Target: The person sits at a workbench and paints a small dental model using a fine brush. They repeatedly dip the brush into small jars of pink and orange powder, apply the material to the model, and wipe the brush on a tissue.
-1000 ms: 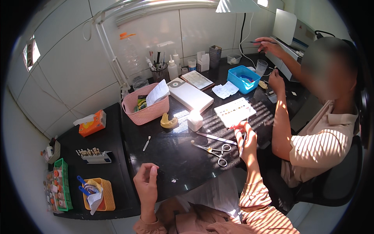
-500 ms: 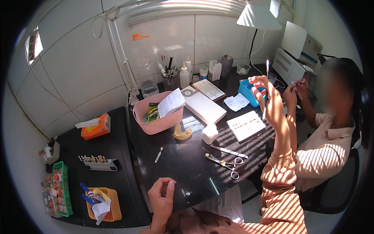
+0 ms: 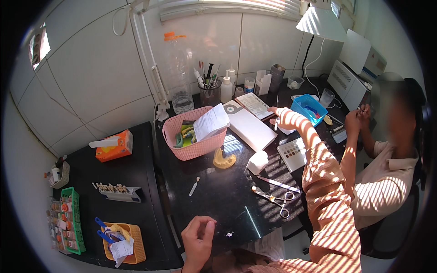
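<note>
My right hand (image 3: 290, 119) reaches forward, its fingers closed round a slim brush (image 3: 276, 123) above a crumpled white paper (image 3: 286, 132) beside the blue basket. My left hand (image 3: 198, 239) is near the table's front edge, fingers curled and thumb pressed to them; whatever they hold, if anything, is hidden. Under my right sleeve lies a white palette (image 3: 292, 155) with several coloured spots. Locking forceps (image 3: 274, 199) with a small tooth-like piece at the tip lie below a flat metal tool (image 3: 278, 184). A white faceted lump (image 3: 258, 162) sits beside a yellowish dental cast (image 3: 224, 159).
A pink basket (image 3: 193, 151), white box (image 3: 250, 128), blue basket (image 3: 306, 112) and water bottle (image 3: 182, 98) stand farther back. A small white-tipped stick (image 3: 194, 186) lies in front. A co-worker (image 3: 387, 177) sits at right. The left table bears a tooth shade guide (image 3: 119, 193) and orange tissue box (image 3: 114, 146).
My right hand has come down and forward with the brush, from raised in the air to over the crumpled paper. The left hand keeps its curled pose. The view has shifted slightly.
</note>
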{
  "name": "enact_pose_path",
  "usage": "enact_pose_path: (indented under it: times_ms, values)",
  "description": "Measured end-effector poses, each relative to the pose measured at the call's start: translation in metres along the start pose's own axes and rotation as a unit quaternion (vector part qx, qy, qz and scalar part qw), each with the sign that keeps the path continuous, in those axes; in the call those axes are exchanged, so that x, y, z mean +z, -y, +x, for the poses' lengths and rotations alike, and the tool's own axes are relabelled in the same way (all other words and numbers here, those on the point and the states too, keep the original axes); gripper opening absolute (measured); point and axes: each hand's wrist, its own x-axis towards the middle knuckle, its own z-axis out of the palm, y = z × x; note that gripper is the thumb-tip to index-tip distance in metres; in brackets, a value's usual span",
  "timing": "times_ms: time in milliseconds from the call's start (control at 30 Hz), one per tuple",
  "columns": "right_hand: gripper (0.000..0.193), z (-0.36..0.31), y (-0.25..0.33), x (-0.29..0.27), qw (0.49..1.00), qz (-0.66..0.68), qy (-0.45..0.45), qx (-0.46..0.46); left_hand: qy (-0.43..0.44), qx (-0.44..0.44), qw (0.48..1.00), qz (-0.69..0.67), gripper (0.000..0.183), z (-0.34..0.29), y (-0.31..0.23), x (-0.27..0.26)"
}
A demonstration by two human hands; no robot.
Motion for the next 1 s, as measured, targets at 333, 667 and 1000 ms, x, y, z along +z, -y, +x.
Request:
enact_pose_path:
  times_ms: [333, 667, 1000]
  values:
    - [0.052, 0.108, 0.032, -0.015, 0.944, 0.241, -0.223, -0.029, -0.006, 0.001, 1.000, -0.002, 0.009, 0.003, 0.003, 0.004]
    - [0.039, 0.187, 0.063, 0.018, 0.889, 0.338, -0.300, -0.069, -0.024, -0.027, 0.999, 0.001, 0.011, 0.003, -0.010, 0.007]
    - [0.042, 0.113, 0.049, -0.043, 0.827, 0.513, -0.228, -0.028, -0.016, -0.015, 1.000, 0.013, 0.009, 0.001, -0.002, 0.003]
